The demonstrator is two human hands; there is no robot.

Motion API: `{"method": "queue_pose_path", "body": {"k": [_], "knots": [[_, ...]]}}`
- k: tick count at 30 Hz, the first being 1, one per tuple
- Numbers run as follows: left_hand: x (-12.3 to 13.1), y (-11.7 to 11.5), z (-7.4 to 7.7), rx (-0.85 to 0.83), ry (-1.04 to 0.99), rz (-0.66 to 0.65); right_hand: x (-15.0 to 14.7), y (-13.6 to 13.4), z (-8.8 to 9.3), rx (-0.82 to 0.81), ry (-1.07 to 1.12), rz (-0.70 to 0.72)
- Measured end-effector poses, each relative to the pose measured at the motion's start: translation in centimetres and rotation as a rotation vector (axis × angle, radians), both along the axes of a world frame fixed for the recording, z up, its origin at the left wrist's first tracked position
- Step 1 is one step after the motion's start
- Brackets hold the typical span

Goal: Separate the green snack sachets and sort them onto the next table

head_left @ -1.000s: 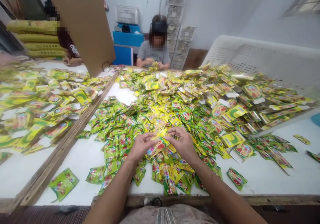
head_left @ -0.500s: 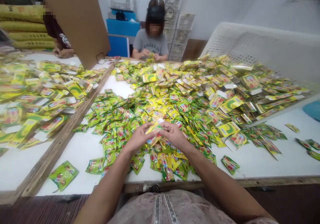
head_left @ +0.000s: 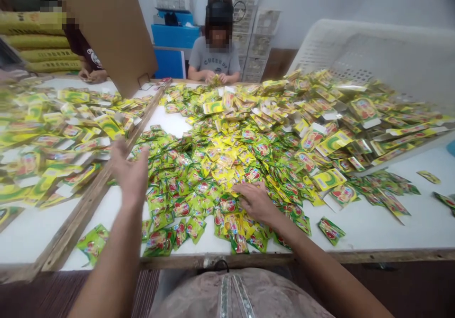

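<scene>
My left hand is raised near the wooden divider, fingers spread and slightly blurred, with nothing in it. My right hand rests low over the heap of green and yellow packets, its fingers bent down onto them; whether a packet is between the fingertips is hidden. Flat yellow cartons with white flaps lie piled at the right, beyond my right hand. More yellow cartons lie left of the divider, beside my left hand.
A white perforated crate lies tipped at the right, cartons spilling from it. Across the table a person handles small items. A tall brown board stands behind the divider, with another person's hands beyond it.
My hands have parted from the yellow carton they held together. My left hand has swung left to the divider and opened. My right hand has come down onto the packets.
</scene>
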State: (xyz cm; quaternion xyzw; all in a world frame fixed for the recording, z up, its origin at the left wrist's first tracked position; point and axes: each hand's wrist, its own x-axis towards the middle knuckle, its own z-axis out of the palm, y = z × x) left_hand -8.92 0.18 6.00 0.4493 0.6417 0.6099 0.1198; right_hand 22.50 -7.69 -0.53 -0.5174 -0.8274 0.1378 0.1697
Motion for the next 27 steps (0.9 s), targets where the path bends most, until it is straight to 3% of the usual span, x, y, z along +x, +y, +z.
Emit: {"method": "queue_pose_path", "body": {"k": [1, 4, 7, 9, 15, 18, 24, 27], "knots": [[1.9, -0.6, -0.8, -0.077, -0.039, -0.065, -0.1, 0.5, 0.0, 0.001, 0.079, -0.064], [7.4, -2.3, -3.0, -0.31, -0.186, -0.424, -0.2, 1.6, 0.8, -0.131, 0.414, -0.267], [11.6, -3.7, -4.4, -0.51, -0.346, -0.799, -0.4, 2.0, 1.5, -0.331, 0.778, -0.343], [13.6, -4.3, -4.8, -0.594, -0.494, -0.931, -0.8, 1.9, 1.7, -0.352, 0.915, -0.384], [16.0, -5.1, -5.5, -0.641, -0.73, -0.841, -2.5, 1.6, 2.1, -0.032, 0.758, -0.519], [16.0, -5.3, -5.8, -0.66, -0.799, -0.801, -3.1, 1.6, 2.3, 0.001, 0.755, -0.532], [16.1, -5.7, -5.3, -0.595, -0.838, -0.878, -4.2, 1.7, 2.4, 0.213, 0.707, -0.318], [16.0, -5.8, -5.5, -0.617, -0.821, -0.908, -3.6, 2.2, 2.6, 0.258, 0.773, -0.4]]}}
